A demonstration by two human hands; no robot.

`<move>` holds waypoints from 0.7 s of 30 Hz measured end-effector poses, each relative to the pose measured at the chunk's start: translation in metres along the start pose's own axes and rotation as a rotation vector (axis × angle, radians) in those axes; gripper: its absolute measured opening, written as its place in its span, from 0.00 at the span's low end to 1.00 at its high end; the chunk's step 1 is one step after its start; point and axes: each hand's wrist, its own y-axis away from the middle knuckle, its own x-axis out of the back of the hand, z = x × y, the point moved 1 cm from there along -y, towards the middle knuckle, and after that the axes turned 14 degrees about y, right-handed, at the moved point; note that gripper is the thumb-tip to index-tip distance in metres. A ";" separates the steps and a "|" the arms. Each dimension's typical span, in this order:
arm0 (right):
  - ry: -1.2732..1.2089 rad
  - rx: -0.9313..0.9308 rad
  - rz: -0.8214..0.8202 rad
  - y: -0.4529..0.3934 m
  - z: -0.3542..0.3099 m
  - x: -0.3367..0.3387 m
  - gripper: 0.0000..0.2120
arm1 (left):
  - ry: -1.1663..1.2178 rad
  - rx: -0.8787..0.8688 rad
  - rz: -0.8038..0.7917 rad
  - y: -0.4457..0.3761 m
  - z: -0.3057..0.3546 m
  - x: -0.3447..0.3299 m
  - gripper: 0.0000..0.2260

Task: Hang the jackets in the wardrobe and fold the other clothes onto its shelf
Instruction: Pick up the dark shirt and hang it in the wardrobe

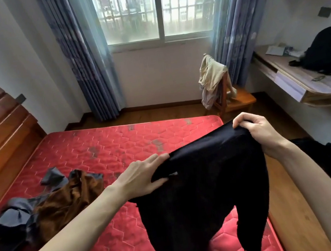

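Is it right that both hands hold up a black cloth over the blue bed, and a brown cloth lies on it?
Not quite: the bed is red, not blue, as the head view shows. Both the left hand and right hand hold the black cloth; the brown cloth lies on it.

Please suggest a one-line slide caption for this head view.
Both hands, left and right, hold up a black garment over the red mattress.
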 end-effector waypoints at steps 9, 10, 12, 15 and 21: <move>0.289 0.125 -0.220 0.019 -0.027 -0.009 0.03 | -0.386 0.189 0.086 0.016 -0.032 -0.015 0.12; 0.326 0.124 -0.284 0.022 -0.027 -0.009 0.07 | -0.388 0.209 0.121 0.015 -0.027 -0.013 0.12; 0.489 0.146 -0.373 0.024 -0.023 -0.009 0.13 | -0.323 0.247 0.214 0.013 -0.016 -0.004 0.11; 0.843 0.209 -0.439 0.023 -0.005 -0.015 0.16 | -0.066 0.332 0.392 0.009 -0.002 0.009 0.09; 1.067 0.444 0.001 0.017 0.007 -0.023 0.07 | 0.381 0.390 0.534 -0.006 0.023 0.026 0.07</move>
